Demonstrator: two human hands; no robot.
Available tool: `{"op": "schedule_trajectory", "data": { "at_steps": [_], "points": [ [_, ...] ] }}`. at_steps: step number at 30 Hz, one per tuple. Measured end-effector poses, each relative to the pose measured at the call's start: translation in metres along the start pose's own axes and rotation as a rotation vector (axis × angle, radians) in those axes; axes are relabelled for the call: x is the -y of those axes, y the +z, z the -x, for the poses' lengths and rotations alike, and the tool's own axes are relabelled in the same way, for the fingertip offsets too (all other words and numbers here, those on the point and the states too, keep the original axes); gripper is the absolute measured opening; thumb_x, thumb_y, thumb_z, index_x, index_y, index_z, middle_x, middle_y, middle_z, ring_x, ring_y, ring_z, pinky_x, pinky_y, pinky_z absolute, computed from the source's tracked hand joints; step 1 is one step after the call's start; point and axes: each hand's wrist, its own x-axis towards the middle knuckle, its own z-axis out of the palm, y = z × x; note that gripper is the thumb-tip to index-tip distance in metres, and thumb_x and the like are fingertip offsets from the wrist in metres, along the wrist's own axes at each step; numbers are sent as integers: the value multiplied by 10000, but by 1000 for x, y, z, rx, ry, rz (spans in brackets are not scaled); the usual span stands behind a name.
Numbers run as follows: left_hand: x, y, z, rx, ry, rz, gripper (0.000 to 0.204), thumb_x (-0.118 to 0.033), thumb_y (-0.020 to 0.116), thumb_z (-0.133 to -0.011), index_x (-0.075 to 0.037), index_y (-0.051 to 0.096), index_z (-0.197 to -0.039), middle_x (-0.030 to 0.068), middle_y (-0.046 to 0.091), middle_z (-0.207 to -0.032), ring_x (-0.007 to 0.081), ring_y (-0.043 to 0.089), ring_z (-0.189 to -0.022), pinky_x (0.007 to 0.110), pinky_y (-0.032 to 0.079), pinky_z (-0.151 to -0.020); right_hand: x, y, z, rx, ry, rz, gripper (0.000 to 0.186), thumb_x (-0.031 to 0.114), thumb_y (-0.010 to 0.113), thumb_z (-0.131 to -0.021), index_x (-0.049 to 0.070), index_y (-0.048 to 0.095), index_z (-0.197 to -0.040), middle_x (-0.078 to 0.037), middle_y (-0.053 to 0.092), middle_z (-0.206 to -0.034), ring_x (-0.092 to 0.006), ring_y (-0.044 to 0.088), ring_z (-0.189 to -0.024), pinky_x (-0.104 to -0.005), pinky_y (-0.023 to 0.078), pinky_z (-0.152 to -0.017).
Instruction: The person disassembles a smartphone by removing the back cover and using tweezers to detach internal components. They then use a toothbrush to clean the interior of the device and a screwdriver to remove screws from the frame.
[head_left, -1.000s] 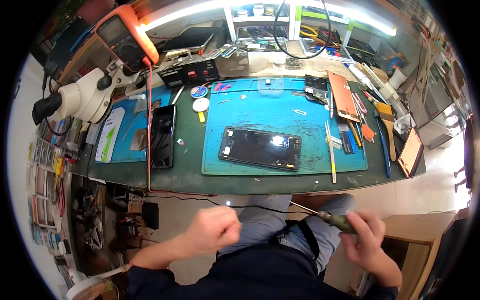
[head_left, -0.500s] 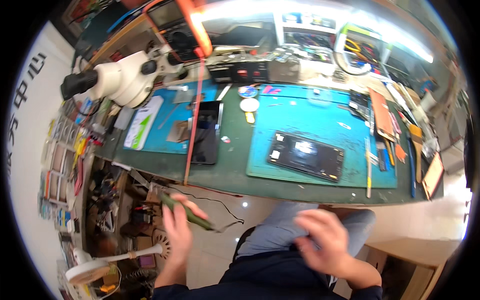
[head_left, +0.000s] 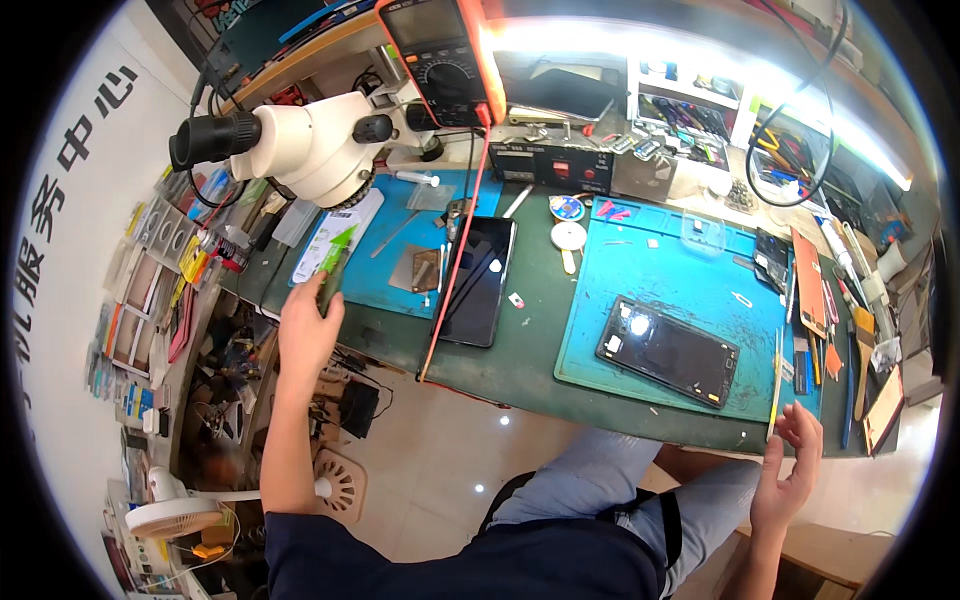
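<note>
My left hand (head_left: 312, 325) reaches over the left part of the bench, at the near end of a white box with a green arrow (head_left: 340, 225). A slim dark green tool (head_left: 328, 288) shows between its thumb and fingers, mostly hidden by the hand. My right hand (head_left: 792, 465) hovers at the bench's front edge, fingers loosely apart and nothing in them. Close to it lies a thin yellow-and-white stick (head_left: 777, 385). A dark phone body (head_left: 670, 350) rests slantwise on the right blue mat (head_left: 590, 365). Left of that mat lies a black tablet-like screen (head_left: 480, 285).
A white microscope (head_left: 315, 145) overhangs the left mat. An orange multimeter (head_left: 440, 60) stands behind, its red lead (head_left: 460, 265) running across the bench. Brushes and hand tools (head_left: 862, 355) line the right side. A white fan (head_left: 175, 515) is low at left.
My left hand has risen from below the bench edge to the white box. My right hand has moved right, from above my lap to the bench's front edge. The view has shifted.
</note>
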Motion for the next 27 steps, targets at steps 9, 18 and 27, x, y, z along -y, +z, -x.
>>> {"op": "schedule_trajectory", "data": {
  "at_steps": [9,18,27],
  "points": [
    [25,77,-45,-64,266,-214,426,-286,678,-1053,15,694,-1353,237,738,-1256,424,687,-1160,473,545,-993,5,-1,-51,-34,-18,397,376,2,736,-918,26,704,-1293,-149,720,-1127,-323,693,-1029,-403,557,-914],
    [-9,64,-22,-161,368,-244,395,-261,578,-1126,16,676,-1390,197,729,-1303,381,652,-1266,456,495,-1076,-17,-31,-54,-112,33,732,251,207,804,-932,90,758,-1148,-63,696,-1013,-265,676,-963,-386,546,-824],
    [-118,51,52,-79,761,209,541,-351,379,-1188,84,633,-1388,181,728,-1275,401,637,-1184,498,441,-1079,-82,-82,-45,-179,300,967,289,280,799,-936,106,763,-1164,-66,712,-1027,-273,687,-987,-413,564,-829]
  ]
}}
